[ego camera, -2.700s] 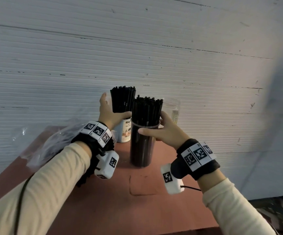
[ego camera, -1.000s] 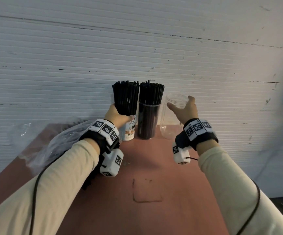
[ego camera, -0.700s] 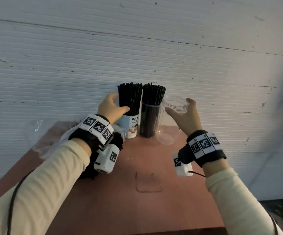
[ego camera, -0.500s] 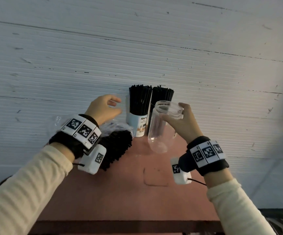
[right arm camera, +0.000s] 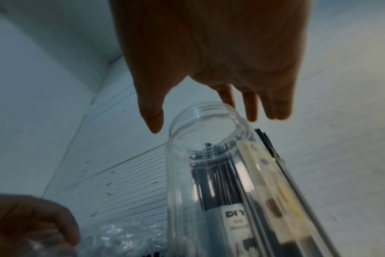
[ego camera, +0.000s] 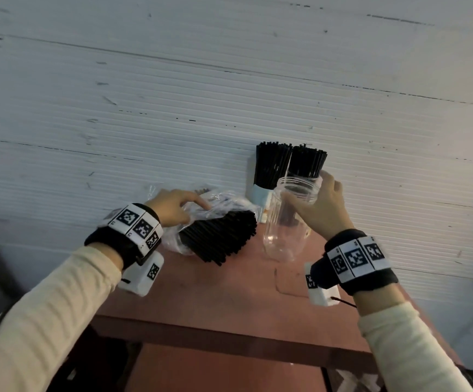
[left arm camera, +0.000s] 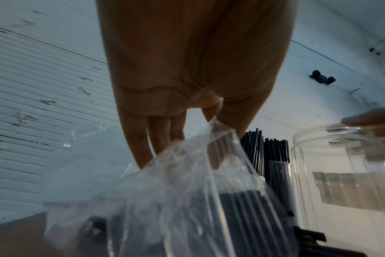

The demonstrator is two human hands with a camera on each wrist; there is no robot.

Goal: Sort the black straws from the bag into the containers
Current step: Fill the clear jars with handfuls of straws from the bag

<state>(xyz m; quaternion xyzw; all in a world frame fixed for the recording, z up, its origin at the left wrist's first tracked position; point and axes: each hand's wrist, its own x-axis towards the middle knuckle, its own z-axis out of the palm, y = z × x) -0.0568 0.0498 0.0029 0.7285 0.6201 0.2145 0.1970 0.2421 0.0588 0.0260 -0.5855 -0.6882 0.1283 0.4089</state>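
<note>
1. Head view: the right hand (ego camera: 318, 210) grips an empty clear jar (ego camera: 289, 222) by its neck and holds it tilted above the reddish table (ego camera: 229, 292), its base near the surface. The left hand (ego camera: 173, 206) lies on the clear plastic bag (ego camera: 218, 205), fingers reaching along its top; the black straws (ego camera: 221, 236) stick out of the bag's mouth toward the jar. Two filled containers (ego camera: 289, 168) stand against the wall behind. The step in hand looks like readying a third container for filling.

2. Left wrist view: the fingers (left arm camera: 143, 139) point down and gather the crumpled film of the bag (left arm camera: 176, 182), seemingly pinching a fold between thumb and forefinger. The straws (left arm camera: 237, 217) lie inside, just beside the jar (left arm camera: 341, 173).

3. Right wrist view: thumb (right arm camera: 152, 113) and fingers (right arm camera: 251, 106) are curled round the jar's threaded rim (right arm camera: 204, 121), its mouth unobstructed. The left hand (right arm camera: 33, 220) rests on the bag (right arm camera: 125, 240) below.

The next move probably calls for setting the jar upright, or steadying it, then drawing a bundle of straws from the bag and feeding it in.
</note>
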